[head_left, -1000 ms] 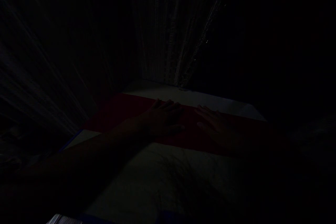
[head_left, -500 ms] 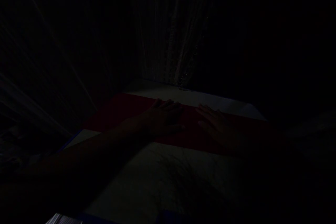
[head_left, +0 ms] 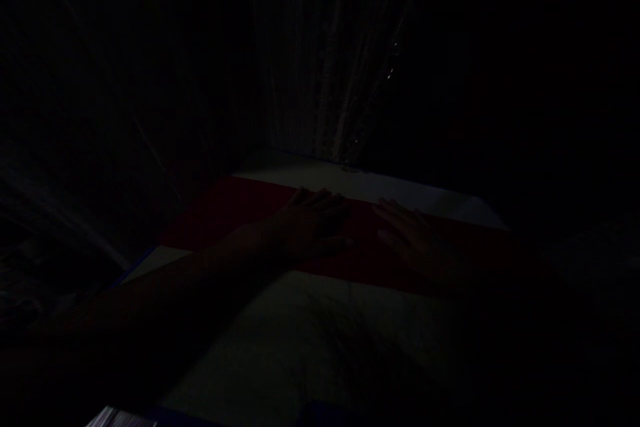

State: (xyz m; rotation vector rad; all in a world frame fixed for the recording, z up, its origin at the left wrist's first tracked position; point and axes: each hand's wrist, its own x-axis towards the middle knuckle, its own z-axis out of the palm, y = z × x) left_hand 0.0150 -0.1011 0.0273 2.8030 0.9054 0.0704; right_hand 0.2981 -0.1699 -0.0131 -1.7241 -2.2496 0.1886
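Observation:
The view is very dark. A flat red strip, perhaps cloth or paper, lies across a pale surface. My left hand rests flat on the red strip with its fingers spread, pointing to the far right. To its right, my right hand also lies on the strip, palm down, its fingers stretched toward the far left. A narrow gap of red shows between the two hands. Nothing is seen in either hand. My right forearm is lost in the darkness.
Pale hanging threads or a sheer curtain drop behind the surface's far edge. A blue edge runs along the surface's left side. A striped pale object shows at the bottom left. Deep shadow hides the right side.
Both hands stay in the same place on the red strip. The glints by the hanging threads have shifted, and the left side looks a little dimmer.

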